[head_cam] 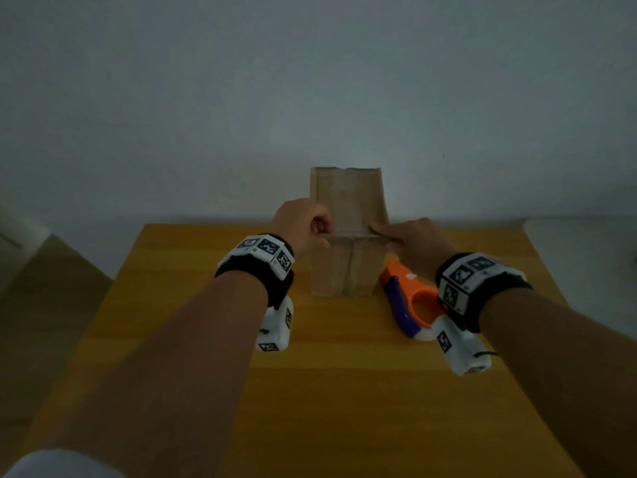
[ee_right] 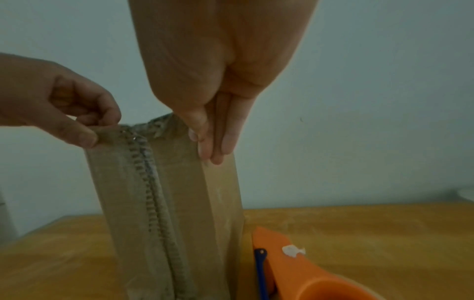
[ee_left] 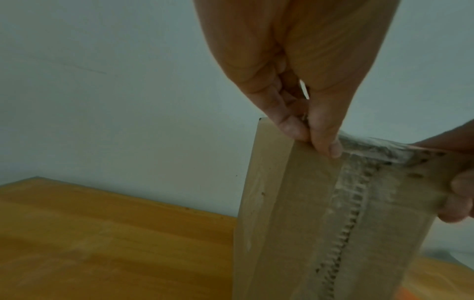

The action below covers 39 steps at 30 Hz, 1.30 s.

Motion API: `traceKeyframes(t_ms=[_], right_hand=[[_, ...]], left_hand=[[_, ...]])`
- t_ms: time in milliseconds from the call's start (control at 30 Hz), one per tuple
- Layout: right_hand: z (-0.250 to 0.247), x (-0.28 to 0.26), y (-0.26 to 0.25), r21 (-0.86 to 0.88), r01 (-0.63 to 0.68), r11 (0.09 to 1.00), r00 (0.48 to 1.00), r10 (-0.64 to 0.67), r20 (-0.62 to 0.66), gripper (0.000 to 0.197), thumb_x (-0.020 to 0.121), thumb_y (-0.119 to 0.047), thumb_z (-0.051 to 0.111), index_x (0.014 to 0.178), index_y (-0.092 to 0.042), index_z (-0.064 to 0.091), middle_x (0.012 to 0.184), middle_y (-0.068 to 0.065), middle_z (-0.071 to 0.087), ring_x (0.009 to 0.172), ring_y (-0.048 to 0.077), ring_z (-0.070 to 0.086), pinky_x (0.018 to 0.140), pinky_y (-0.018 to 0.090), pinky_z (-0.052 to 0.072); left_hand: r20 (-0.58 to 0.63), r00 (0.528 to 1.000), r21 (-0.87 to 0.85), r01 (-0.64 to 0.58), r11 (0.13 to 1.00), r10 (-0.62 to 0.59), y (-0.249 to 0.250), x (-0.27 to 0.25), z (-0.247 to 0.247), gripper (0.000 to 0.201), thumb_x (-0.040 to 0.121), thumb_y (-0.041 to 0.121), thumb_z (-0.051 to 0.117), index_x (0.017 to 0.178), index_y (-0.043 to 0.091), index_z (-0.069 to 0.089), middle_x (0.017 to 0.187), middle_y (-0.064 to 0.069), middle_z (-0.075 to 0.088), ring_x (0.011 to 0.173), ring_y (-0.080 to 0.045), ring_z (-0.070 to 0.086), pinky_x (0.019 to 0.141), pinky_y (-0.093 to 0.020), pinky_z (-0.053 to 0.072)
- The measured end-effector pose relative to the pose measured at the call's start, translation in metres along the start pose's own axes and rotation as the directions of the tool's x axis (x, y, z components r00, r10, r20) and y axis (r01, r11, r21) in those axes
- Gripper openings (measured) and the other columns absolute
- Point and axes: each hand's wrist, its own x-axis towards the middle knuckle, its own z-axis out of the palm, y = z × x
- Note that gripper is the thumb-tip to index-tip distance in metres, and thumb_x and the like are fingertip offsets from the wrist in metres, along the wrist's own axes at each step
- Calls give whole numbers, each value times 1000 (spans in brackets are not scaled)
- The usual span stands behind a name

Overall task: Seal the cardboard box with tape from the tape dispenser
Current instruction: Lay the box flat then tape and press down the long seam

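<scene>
A tall cardboard box (head_cam: 344, 267) stands upright on the wooden table (head_cam: 344, 391), with its rear top flap (head_cam: 348, 198) raised against the wall. Old wrinkled tape (ee_left: 354, 203) runs down the front seam. My left hand (head_cam: 325, 232) pinches the box's top front edge near the left corner between thumb and forefinger (ee_left: 315, 142). My right hand (head_cam: 382, 234) lays straight fingers (ee_right: 212, 150) against the top right corner of the box. The orange tape dispenser (head_cam: 406, 291) with a blue handle lies on the table just right of the box, under my right wrist, untouched.
A plain wall rises directly behind the box. The table's left edge drops to the floor at the left. A pale surface (head_cam: 586, 257) sits beyond the table's right edge. Bare wood stretches in front of the box.
</scene>
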Motion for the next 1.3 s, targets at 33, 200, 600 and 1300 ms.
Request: traceKeyframes(t_ms=[33, 200, 600, 1300], right_hand=[[-3, 0, 0, -30, 1, 1000, 1000, -1, 17, 46, 95, -23, 49, 140, -33, 44, 114, 7, 67, 97, 24, 63, 83, 33, 50], [-19, -1, -15, -211, 106, 972, 979, -139, -147, 36, 87, -37, 59, 120, -23, 61, 108, 5, 52, 96, 21, 51, 69, 32, 41], [-22, 17, -29, -146, 59, 988, 998, -58, 7, 29, 85, -9, 52, 105, -21, 68, 112, 5, 67, 105, 26, 61, 89, 34, 50], [-19, 18, -30, -106, -13, 994, 1000, 14, 5, 27, 85, -3, 51, 102, -11, 70, 108, 9, 69, 101, 27, 63, 87, 35, 53]], left_hand=[[0, 1000, 11, 3, 1000, -3, 0, -1, -1, 21, 71, 18, 80, 88, 12, 69, 87, 0, 57, 77, -13, 52, 73, -25, 44], [25, 1000, 204, 13, 979, -18, 8, 5, -6, 23, 73, 42, 75, 80, 22, 67, 88, 5, 51, 84, -13, 49, 70, -27, 43], [77, 997, 16, 9, 1000, -11, 7, 6, -13, 15, 76, 16, 76, 89, 8, 73, 96, -6, 70, 90, -20, 64, 85, -30, 52], [86, 996, 247, -3, 969, -19, 9, 2, -9, 20, 83, 33, 68, 87, 14, 68, 99, -3, 62, 95, -19, 58, 80, -28, 48]])
